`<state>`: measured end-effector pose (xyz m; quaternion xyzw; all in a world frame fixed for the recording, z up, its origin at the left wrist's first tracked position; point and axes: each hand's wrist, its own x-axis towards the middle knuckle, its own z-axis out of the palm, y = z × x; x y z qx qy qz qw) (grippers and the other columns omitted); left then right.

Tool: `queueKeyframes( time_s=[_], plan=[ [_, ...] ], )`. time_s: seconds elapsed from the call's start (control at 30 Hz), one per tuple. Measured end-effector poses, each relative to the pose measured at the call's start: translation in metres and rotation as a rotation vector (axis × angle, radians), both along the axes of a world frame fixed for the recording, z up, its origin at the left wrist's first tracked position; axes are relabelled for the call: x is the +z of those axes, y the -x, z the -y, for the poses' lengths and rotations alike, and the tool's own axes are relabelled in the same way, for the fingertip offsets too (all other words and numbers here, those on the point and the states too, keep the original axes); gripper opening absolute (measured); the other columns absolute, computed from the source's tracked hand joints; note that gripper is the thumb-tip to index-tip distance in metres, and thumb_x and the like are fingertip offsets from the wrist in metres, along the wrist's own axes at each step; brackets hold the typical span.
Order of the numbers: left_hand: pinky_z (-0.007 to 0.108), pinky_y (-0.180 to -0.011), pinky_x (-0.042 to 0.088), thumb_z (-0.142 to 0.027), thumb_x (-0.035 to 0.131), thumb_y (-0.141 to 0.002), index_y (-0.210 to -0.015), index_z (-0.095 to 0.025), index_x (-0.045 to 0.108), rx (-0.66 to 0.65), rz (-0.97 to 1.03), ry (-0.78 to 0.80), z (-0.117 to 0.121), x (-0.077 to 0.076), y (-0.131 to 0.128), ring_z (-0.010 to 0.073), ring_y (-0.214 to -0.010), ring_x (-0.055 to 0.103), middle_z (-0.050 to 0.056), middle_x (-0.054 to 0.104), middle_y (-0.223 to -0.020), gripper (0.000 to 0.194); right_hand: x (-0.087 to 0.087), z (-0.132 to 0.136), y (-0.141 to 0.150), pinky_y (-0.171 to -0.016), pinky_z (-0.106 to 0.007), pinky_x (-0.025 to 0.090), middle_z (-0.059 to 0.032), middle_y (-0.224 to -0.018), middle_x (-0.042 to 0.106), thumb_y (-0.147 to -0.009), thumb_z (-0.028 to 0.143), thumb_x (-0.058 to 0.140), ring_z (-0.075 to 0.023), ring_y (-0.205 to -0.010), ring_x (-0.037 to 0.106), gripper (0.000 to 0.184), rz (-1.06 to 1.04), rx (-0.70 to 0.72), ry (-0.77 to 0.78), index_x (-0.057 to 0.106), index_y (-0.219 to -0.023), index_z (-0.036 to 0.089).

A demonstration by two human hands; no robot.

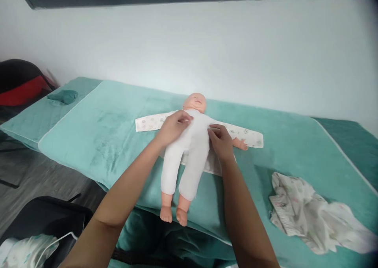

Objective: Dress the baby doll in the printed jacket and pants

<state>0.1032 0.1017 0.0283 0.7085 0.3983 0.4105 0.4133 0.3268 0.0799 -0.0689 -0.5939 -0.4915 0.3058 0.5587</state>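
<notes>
A baby doll with a white cloth body lies on its back on a teal mat, head toward the wall, feet over the near edge. Under it lies a spread-out printed garment with its sleeves stretched left and right. My left hand rests on the doll's left shoulder, fingers curled at the garment's edge. My right hand presses at the doll's other side, fingers pinched on the garment fabric near the chest.
A crumpled printed cloth lies on the mat at the right. A small teal cloth sits at the far left corner. A black-and-red chair stands at the left, and a dark bin with white material is at the lower left.
</notes>
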Motion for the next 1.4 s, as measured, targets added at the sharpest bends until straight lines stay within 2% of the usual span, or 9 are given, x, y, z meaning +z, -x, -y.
queueKeyframes(
  time_s=[0.1,0.23,0.43,0.57,0.67,0.83,1.1,1.3,1.4],
  plan=[
    [0.033,-0.101,0.05,-0.016,0.049,-0.095,-0.101,-0.022,0.067,-0.208,-0.109,-0.098,0.027,0.019,-0.009,0.0176,-0.112,0.068,0.004,0.075,-0.12,0.02,0.001,0.001,0.0,-0.068,-0.031,0.045,0.0014,-0.077,0.07,-0.079,0.054,0.071,-0.0168,-0.071,0.059,0.043,-0.01,0.01,0.007,0.064,-0.109,0.023],
    [0.037,-0.106,0.05,-0.014,0.042,-0.099,-0.106,-0.022,0.066,-0.22,-0.252,-0.293,0.055,0.021,-0.008,0.0186,-0.119,0.066,0.004,0.072,-0.129,0.027,0.002,0.002,-0.001,-0.067,-0.03,0.044,0.0017,-0.076,0.07,-0.079,0.055,0.07,-0.0159,-0.068,0.057,0.045,-0.003,0.013,0.016,0.064,-0.109,0.022],
    [0.047,-0.118,0.041,-0.028,0.059,-0.097,-0.128,-0.023,0.059,0.236,-0.246,-0.38,0.073,-0.029,0.026,0.0246,-0.137,0.053,0.01,0.061,-0.142,0.031,0.003,0.001,-0.002,-0.065,-0.029,0.04,0.0045,-0.07,0.064,-0.084,0.047,0.066,-0.0144,-0.065,0.053,0.036,0.002,0.049,0.002,0.063,-0.109,0.022],
    [0.041,-0.096,0.053,-0.03,0.065,-0.094,-0.116,-0.022,0.064,0.364,-0.269,-0.174,0.084,-0.054,0.046,0.022,-0.106,0.065,0.006,0.069,-0.111,0.024,0.004,0.001,-0.003,-0.068,-0.03,0.041,0.0037,-0.072,0.064,-0.084,0.045,0.065,-0.0156,-0.067,0.055,0.033,0.034,0.041,0.006,0.063,-0.108,0.023],
    [0.034,-0.083,0.051,-0.023,0.059,-0.097,-0.095,-0.021,0.065,0.349,-0.269,-0.239,0.1,-0.049,0.046,0.0175,-0.089,0.062,0.002,0.066,-0.092,0.007,0.005,0.001,-0.003,-0.069,-0.03,0.042,0.0033,-0.072,0.065,-0.085,0.046,0.064,-0.0165,-0.068,0.056,0.033,0.061,0.03,0.013,0.063,-0.109,0.024],
    [0.036,-0.082,0.048,-0.02,0.055,-0.099,-0.096,-0.021,0.062,0.15,-0.368,-0.484,0.12,-0.03,0.029,0.0182,-0.088,0.059,0.003,0.067,-0.09,0.008,0.006,0.002,-0.004,-0.071,-0.032,0.044,0.0019,-0.076,0.066,-0.085,0.046,0.063,-0.0176,-0.069,0.058,0.033,0.075,0.041,0.018,0.064,-0.11,0.024],
    [0.033,-0.085,0.053,-0.017,0.048,-0.101,-0.112,-0.022,0.063,-0.136,-0.382,-0.418,0.114,-0.026,0.005,0.0185,-0.099,0.065,0.006,0.07,-0.107,0.019,0.006,0.002,-0.007,-0.072,-0.033,0.045,0.0017,-0.077,0.067,-0.087,0.047,0.061,-0.0187,-0.07,0.059,0.033,0.098,0.072,0.012,0.063,-0.112,0.025],
    [0.042,-0.093,0.053,-0.023,0.05,-0.1,-0.108,-0.023,0.063,0.35,-0.299,-0.35,0.077,-0.032,0.01,0.023,-0.105,0.063,0.008,0.07,-0.109,0.016,0.007,0.003,-0.007,-0.074,-0.034,0.048,0.0002,-0.078,0.069,-0.086,0.048,0.06,-0.0195,-0.073,0.06,0.034,0.113,0.063,-0.001,0.064,-0.112,0.025],
    [0.049,-0.107,0.048,-0.029,0.05,-0.1,-0.118,-0.021,0.063,0.361,-0.433,-0.349,0.043,-0.03,0.001,0.0282,-0.12,0.06,0.011,0.07,-0.12,0.023,0.007,0.003,-0.009,-0.075,-0.035,0.049,0.0,-0.08,0.069,-0.087,0.047,0.06,-0.0198,-0.074,0.061,0.033,0.108,0.078,0.004,0.063,-0.113,0.027]
  ],
)
